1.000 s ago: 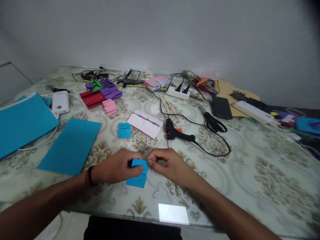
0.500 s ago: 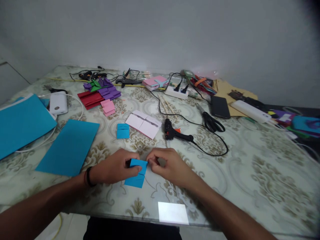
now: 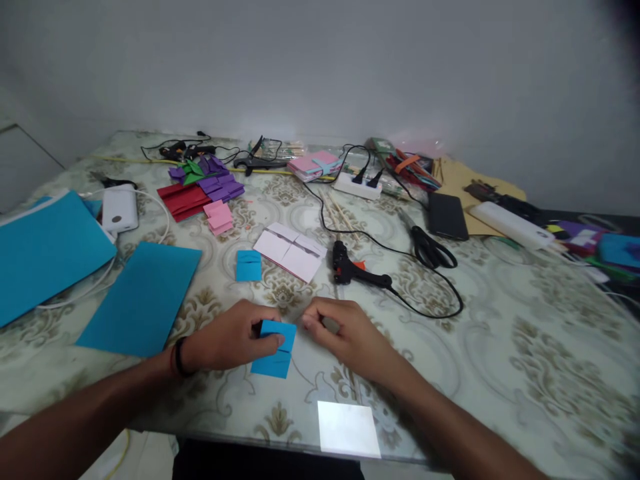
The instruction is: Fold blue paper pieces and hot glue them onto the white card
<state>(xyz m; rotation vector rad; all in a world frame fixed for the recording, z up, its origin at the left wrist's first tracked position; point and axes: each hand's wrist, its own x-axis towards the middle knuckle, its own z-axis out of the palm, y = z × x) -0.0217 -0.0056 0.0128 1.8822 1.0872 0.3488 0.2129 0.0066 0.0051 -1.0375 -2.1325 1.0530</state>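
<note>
My left hand [image 3: 239, 339] pinches a small folded blue paper [image 3: 274, 364] between thumb and fingers, just over the table. My right hand [image 3: 345, 331] is a short way to the right of it, thumb and forefinger pressed together; whatever lies in that pinch, if anything, is too small to make out. Beyond the hands rests another small blue paper piece [image 3: 249, 265] with a slit across it. Beside that is a folded white paper [image 3: 291, 251]. A black glue gun [image 3: 357, 268] lies to the right, its cord looping across the tabletop.
Large blue sheets [image 3: 143, 297] lie at left near a white power bank [image 3: 120, 208]. Folded red paper [image 3: 183, 200], purple paper [image 3: 220, 187] and pink paper [image 3: 219, 217] sit further back. Black-handled scissors [image 3: 431, 249], a dark phone [image 3: 447, 215] and a power strip [image 3: 357, 185] are at right.
My right hand has drawn slightly away to the right from the blue paper's edge. My left hand keeps its pinch on the paper. The whole view has shifted a little.
</note>
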